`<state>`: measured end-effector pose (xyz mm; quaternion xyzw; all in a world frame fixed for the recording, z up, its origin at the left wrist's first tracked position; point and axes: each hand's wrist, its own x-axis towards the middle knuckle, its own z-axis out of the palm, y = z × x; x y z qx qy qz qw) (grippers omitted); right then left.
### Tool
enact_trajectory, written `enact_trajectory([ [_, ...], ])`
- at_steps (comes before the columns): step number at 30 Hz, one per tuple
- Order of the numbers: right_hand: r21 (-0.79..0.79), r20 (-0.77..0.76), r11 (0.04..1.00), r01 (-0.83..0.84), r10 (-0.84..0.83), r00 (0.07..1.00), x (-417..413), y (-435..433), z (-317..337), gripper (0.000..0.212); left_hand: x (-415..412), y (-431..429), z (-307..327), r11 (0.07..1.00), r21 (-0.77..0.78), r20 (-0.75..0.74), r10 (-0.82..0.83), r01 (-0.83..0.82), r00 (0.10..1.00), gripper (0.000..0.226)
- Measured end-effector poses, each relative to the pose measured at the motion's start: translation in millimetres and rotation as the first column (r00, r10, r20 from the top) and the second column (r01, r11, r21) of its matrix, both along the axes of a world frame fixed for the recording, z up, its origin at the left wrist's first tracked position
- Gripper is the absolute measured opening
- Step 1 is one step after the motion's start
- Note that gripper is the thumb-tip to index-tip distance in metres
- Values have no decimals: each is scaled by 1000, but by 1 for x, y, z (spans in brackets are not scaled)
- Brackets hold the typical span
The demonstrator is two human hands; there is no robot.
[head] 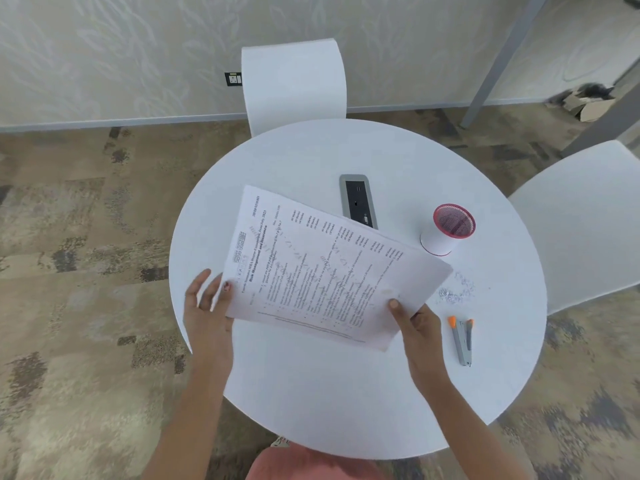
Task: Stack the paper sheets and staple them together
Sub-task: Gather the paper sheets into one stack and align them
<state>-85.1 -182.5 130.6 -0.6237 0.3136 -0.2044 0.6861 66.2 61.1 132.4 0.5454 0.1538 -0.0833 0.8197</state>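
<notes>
Left hand (207, 306) and right hand (415, 323) raised forward, fingers pinching, forearms bare.

We are in what looks like an office meeting nook. We stand at a small round white desk (346, 393) with a grey power and data socket panel (357, 201) let into its top near the middle. Right of that panel we see a mesh pen holder (446, 229) with a red rim, and nearer to us than the holder a grey stapler (463, 341) with orange tips. Two plain white chairs (294, 77) are drawn up on the far and right sides of the desk. Under the desk lies patterned commercial carpet (79, 289), and beyond the far chair a pale patterned wall (121, 46) carries a wall socket (232, 79).
</notes>
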Motion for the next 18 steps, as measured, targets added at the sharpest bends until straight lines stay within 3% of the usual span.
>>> enact_trajectory([
  [4,-140,-35,989,47,-52,998,-4,-11,3,14,11,6,6,916,355,150,-253,187,956,37],
  [8,-234,-27,971,53,-61,998,-2,-6,-2,13,17,-4,3,819,500,169,-412,283,896,11],
  [11,-228,-22,971,70,-77,997,-2,-3,-12,17,10,-15,1,861,460,223,-350,218,910,3],
  [14,-114,-34,990,82,-86,996,0,-3,-18,3,1,-24,0,880,436,232,-314,190,921,21],
  [18,-40,-111,994,105,-109,988,3,-2,-31,10,-5,-23,-19,848,468,163,-360,249,919,27],
])
